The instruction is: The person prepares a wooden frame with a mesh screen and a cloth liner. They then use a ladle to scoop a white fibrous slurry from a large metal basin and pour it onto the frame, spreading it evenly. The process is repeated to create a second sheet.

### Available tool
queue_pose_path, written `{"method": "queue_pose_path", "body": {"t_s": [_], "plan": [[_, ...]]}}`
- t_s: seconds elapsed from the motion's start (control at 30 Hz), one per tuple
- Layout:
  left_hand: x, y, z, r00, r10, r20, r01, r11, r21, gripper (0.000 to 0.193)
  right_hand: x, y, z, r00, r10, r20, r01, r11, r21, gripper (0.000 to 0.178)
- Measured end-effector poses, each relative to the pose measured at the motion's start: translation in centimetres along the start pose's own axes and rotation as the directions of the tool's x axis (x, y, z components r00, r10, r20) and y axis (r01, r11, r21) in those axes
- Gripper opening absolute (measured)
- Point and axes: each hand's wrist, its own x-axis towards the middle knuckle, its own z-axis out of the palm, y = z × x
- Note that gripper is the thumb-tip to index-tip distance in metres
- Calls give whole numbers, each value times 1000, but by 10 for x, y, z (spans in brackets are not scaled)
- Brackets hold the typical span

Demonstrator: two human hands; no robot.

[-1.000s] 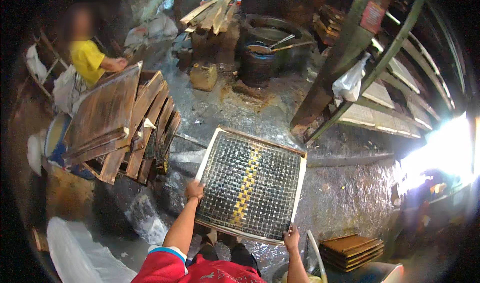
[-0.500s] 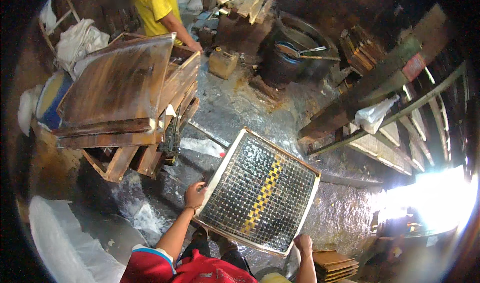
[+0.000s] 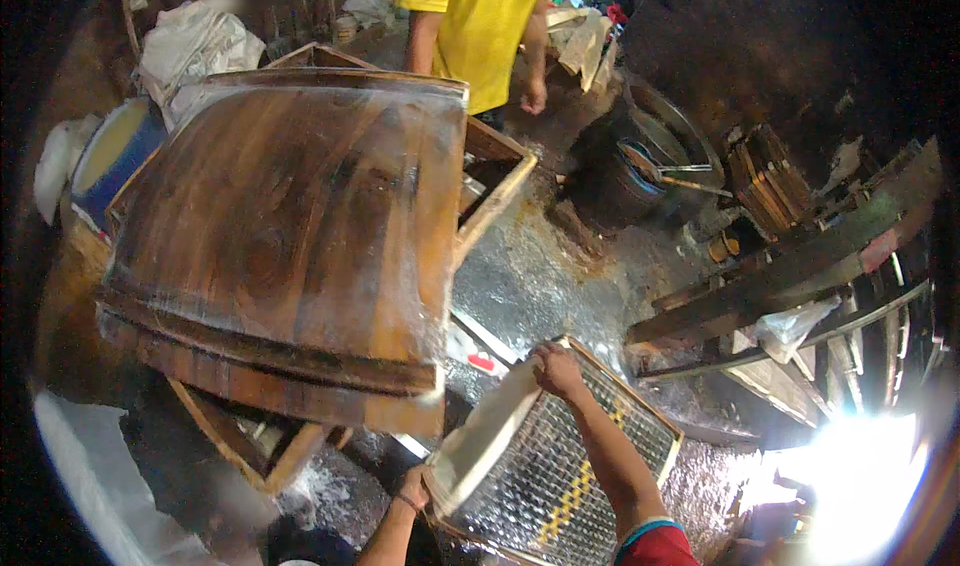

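Observation:
A square tray [image 3: 602, 463] with a wooden rim and a dark checkered mesh, crossed by a yellow band, is tilted in front of me. Along its left side runs a broad cream-coloured sheet [image 3: 490, 433]; whether it is cloth or a soft layer I cannot tell. My left hand [image 3: 413, 488] is closed on the sheet's near end at the tray's lower left corner. Reaching across the mesh, my right hand [image 3: 557, 370] grips the far end at the top corner. My right forearm hides part of the mesh.
Left of the tray stands a large curved wooden board [image 3: 280, 226] on stacked wooden frames [image 3: 500, 201]. A person in a yellow shirt [image 3: 475, 31] stands behind it. A dark round vat [image 3: 640, 171] is further back, and a slatted rack [image 3: 790, 336] is to the right. The floor [image 3: 535, 256] looks wet.
My right hand has gone from the tray's lower right corner to its top corner. The cream edge now looks wider, partly lifted. My view has turned left, and the other person has shifted right.

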Motion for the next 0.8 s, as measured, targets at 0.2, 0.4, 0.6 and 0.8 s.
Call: {"method": "queue_pose_path", "body": {"t_s": [0.2, 0.4, 0.6, 0.8], "plan": [[23, -6, -27, 999, 9, -45, -2, 989, 147, 29, 70, 20, 123, 856, 324, 402, -21, 800, -600, 30], [-64, 35, 20, 844, 361, -397, -244, 917, 316, 43, 91, -5, 75, 894, 146, 424, -92, 985, -145, 30], [-163, -45, 113, 564, 825, 23, -524, 336, 783, 30, 15, 54, -13, 980, 153, -131, 33, 519, 854, 16], [-189, -192, 179, 441, 513, 737, -355, -654, 668, 12, -206, 176, -63, 798, 577, -173, 99, 158, 983, 16]]}}
